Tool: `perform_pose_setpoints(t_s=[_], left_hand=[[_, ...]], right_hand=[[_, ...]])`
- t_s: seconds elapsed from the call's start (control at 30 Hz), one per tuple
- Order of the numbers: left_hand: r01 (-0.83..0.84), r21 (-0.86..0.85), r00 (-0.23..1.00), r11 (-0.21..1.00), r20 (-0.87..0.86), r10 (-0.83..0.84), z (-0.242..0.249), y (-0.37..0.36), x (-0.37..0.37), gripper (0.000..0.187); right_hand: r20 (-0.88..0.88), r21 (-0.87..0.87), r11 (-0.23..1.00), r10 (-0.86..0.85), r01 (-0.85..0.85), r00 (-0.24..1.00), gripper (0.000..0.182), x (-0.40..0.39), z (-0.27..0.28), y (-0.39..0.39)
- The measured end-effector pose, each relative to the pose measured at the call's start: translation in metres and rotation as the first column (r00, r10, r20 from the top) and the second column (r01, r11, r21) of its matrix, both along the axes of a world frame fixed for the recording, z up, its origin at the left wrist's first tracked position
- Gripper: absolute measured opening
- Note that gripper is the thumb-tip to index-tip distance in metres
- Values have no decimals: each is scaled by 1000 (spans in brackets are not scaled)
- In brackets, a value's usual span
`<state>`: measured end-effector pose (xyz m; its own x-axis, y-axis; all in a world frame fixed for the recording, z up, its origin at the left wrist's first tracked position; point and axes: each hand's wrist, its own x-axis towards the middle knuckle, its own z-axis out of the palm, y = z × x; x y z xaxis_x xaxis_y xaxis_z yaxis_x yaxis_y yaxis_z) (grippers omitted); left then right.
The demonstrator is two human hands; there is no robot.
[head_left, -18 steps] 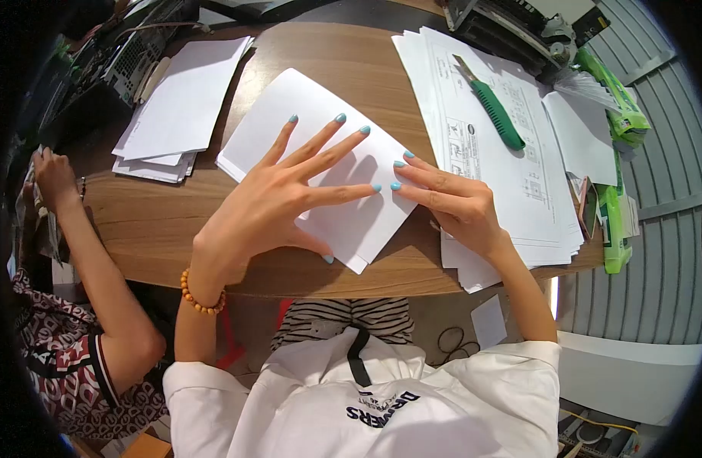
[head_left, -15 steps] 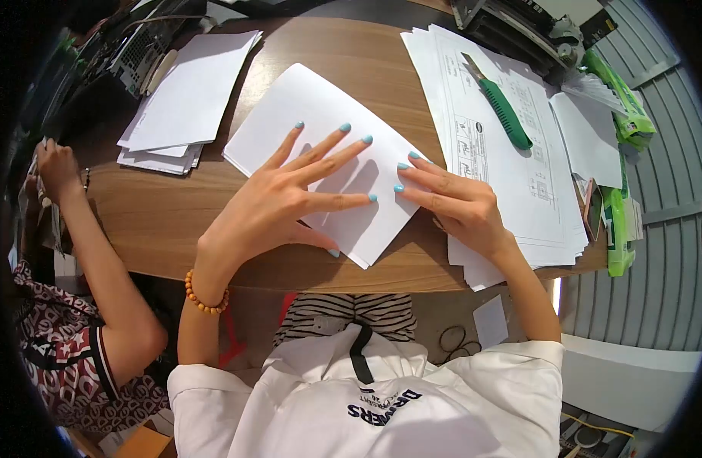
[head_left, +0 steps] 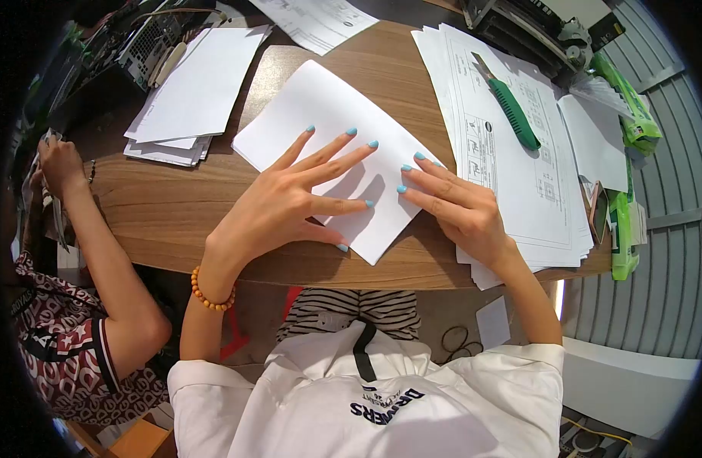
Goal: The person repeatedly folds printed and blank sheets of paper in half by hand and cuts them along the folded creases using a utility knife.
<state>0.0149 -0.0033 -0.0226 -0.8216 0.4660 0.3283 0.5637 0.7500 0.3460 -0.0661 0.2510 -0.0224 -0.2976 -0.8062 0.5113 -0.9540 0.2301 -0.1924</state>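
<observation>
A white sheet of paper (head_left: 313,95), apparently folded, lies at an angle on the brown wooden desk (head_left: 168,221). My left hand (head_left: 290,195) rests on it with the fingers spread apart and the thumb by its lower edge. At the paper's right edge is my right hand (head_left: 462,210), its fingers stretched out and touching the paper near the corner. Neither hand grasps anything. A green utility knife (head_left: 511,111) with its blade out lies on printed sheets (head_left: 481,175) to the right of my hands.
A stack of white paper (head_left: 194,91) lies at the left, beside a computer case (head_left: 148,46). Another printed sheet (head_left: 320,23) is at the far edge. Green packets (head_left: 626,229) and a phone-like object (head_left: 598,214) line the right. Another person's arm (head_left: 106,237) is at left.
A printed sheet has appeared at the desk's far edge. The view has shifted slightly, while both my hands keep nearly the same pose on the paper.
</observation>
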Motion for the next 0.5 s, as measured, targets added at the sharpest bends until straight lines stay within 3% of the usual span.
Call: perform_pose_setpoints(t_s=[0.33, 0.5], left_hand=[[19, 8, 998, 1000, 64, -20, -1, -2, 1, 47], [-18, 102, 961, 995, 277, -11, -3, -3, 4, 41]], right_hand=[[49, 31, 1000, -3, 1, 999, 29, -1, -5, 2], [-41, 158, 987, 1, 5, 999, 30, -1, 5, 1]])
